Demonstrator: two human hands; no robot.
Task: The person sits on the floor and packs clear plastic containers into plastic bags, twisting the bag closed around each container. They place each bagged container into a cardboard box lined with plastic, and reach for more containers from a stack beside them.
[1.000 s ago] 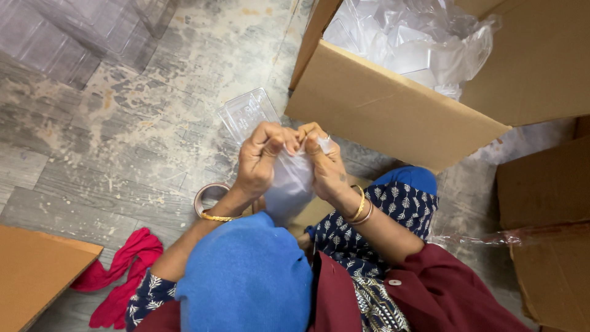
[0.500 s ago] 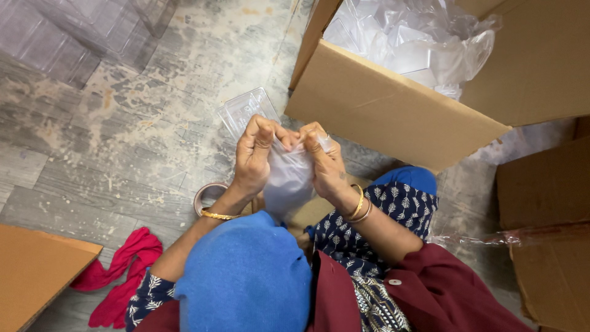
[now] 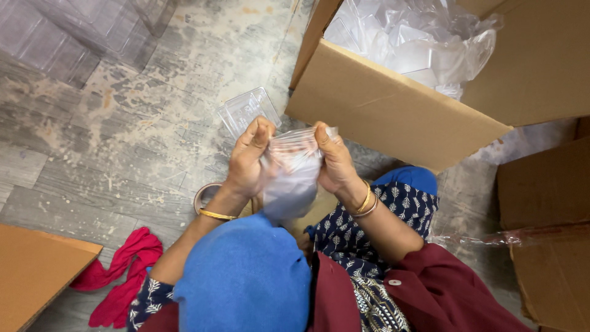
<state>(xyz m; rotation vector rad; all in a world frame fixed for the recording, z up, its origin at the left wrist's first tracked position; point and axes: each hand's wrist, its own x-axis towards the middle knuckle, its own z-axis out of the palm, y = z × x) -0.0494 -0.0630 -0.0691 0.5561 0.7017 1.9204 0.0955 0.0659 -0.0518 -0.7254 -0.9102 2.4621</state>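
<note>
The left hand (image 3: 249,161) and the right hand (image 3: 335,161) are both pinched shut on the top edge of a bag (image 3: 290,178), one at each upper corner, held up in front of the person's lap above the floor (image 3: 123,129). The bag is small, thin and clear, with a milky sheen; its upper edge is stretched taut between the two hands and wrinkled there, and its lower part hangs down rounded and full. What is inside it is hard to make out through the glare. The fingertips of both hands are hidden behind the plastic, so only the thumbs and knuckles show. Gold bangles (image 3: 364,203) sit on the right wrist, and one on the left.

Just beyond the left hand, a clear tray (image 3: 246,110) lies on the floor, partly covered by the hand. A tape roll (image 3: 206,195) lies under the left wrist, half hidden by the arm. Below the bag is a blue cloth (image 3: 246,276) on the knee, which hides the bag's lowest edge.

Past the right hand stands an open box (image 3: 393,104) holding a heap of clear plastic (image 3: 418,43); single pieces in it cannot be told apart. A red cloth (image 3: 123,276) lies on the floor at the left, beside a cardboard sheet (image 3: 37,270) cut off by the frame edge.
</note>
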